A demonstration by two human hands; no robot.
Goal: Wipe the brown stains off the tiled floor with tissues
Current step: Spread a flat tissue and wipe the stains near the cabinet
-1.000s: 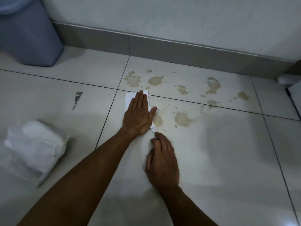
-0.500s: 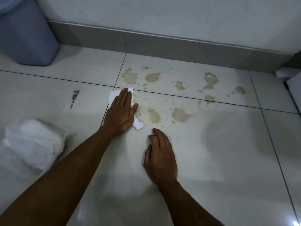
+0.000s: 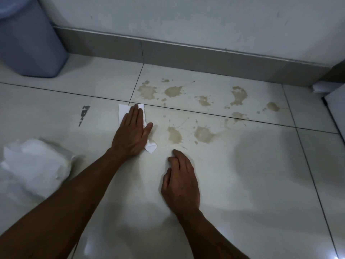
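My left hand (image 3: 131, 132) lies flat with straight fingers on a white tissue (image 3: 123, 111), pressing it onto the pale tiled floor (image 3: 242, 184) beside a grout line. Only the tissue's far corner and a near corner at my thumb show. Brown stains (image 3: 174, 135) lie just right of that hand, with a larger blotch (image 3: 203, 134) beside them. More stains (image 3: 239, 95) spread over the far tile towards the wall. My right hand (image 3: 180, 181) rests palm down on the floor nearer to me, fingers loosely bent, holding nothing.
A crumpled white pack of tissues (image 3: 35, 165) lies at the left. A blue-grey bin (image 3: 29, 40) stands in the far left corner by the grey skirting (image 3: 205, 57). A dark scuff mark (image 3: 84, 114) is left of the tissue. A white object (image 3: 336, 111) pokes in at the right edge.
My left hand slid the tissue leftwards off the nearest stain, which now shows uncovered, and has since stayed in place. My right hand has stayed in place on the floor.
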